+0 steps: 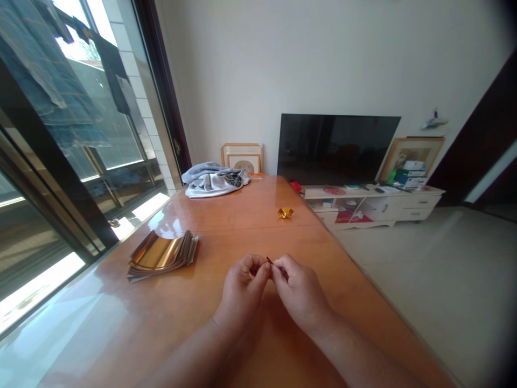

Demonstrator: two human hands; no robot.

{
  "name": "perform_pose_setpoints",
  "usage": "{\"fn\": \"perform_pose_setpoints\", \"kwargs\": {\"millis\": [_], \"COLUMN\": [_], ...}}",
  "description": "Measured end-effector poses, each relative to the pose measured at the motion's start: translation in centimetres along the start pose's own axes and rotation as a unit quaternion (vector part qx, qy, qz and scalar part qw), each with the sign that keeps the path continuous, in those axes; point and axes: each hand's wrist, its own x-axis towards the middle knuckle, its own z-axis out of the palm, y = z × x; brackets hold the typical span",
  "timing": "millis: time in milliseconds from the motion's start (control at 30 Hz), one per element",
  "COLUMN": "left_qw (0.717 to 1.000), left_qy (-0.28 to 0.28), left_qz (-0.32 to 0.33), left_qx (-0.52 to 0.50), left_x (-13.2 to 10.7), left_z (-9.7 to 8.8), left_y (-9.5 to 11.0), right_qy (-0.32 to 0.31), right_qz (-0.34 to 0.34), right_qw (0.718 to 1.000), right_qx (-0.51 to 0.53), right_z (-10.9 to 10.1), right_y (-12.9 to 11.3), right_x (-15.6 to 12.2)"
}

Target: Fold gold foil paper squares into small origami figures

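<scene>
gold foil strip (269,260) | pinched betw. L hand (242,291) & R hand (301,288) (fingertips only)

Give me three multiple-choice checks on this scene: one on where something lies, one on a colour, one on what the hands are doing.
1. Where is the stack of gold foil sheets?
A. On the floor
B. On the wooden table, left of the hands
C. On the white cabinet

2. What colour is the small folded piece on the table?
A. Gold
B. Blue
C. Green

3. What are the left hand and right hand doing?
A. Resting flat on the table
B. Holding the stack
C. Pinching a thin gold strip at their fingertips

1: B, the stack lies on the tabletop, left of the hands.
2: A, its metallic surface shines gold.
3: C, the fingertips meet at the strip, above the table.
</scene>
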Motion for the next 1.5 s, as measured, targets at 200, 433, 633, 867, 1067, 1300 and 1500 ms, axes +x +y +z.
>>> {"fn": "perform_pose_setpoints", "kwargs": {"millis": [200,433,633,867,1067,1300,1500], "left_qw": [0.991,0.985,0.971,0.954,0.947,0.957,0.957], "left_qy": [-0.037,-0.069,-0.093,-0.083,-0.114,-0.088,-0.082], "left_qz": [-0.055,-0.082,-0.120,-0.162,-0.179,-0.147,-0.139], "left_qx": [-0.113,-0.138,-0.186,-0.236,-0.242,-0.233,-0.240], "left_x": [0.2,0.2,0.7,0.8,0.8,0.7,0.5], "left_z": [-0.1,-0.8,-1.4,-1.7,-2.0,-1.9,-1.6], "left_y": [0.5,1.1,0.2,-0.3,-0.2,-0.4,-0.1], "right_qy": [-0.006,-0.023,-0.045,-0.070,-0.111,-0.143,-0.138], "right_qz": [-0.018,-0.019,-0.006,0.035,0.101,0.136,0.140], "right_qw": [0.999,0.998,0.991,0.982,0.955,0.932,0.937], "right_qx": [0.029,0.063,0.122,0.174,0.255,0.303,0.290], "right_z": [0.0,-0.4,-0.4,-0.6,-0.4,-0.5,-0.7], "right_y": [0.2,0.3,0.3,0.1,0.7,0.6,0.3], "right_x": [-0.1,0.0,0.1,0.2,0.5,0.7,0.7]}}
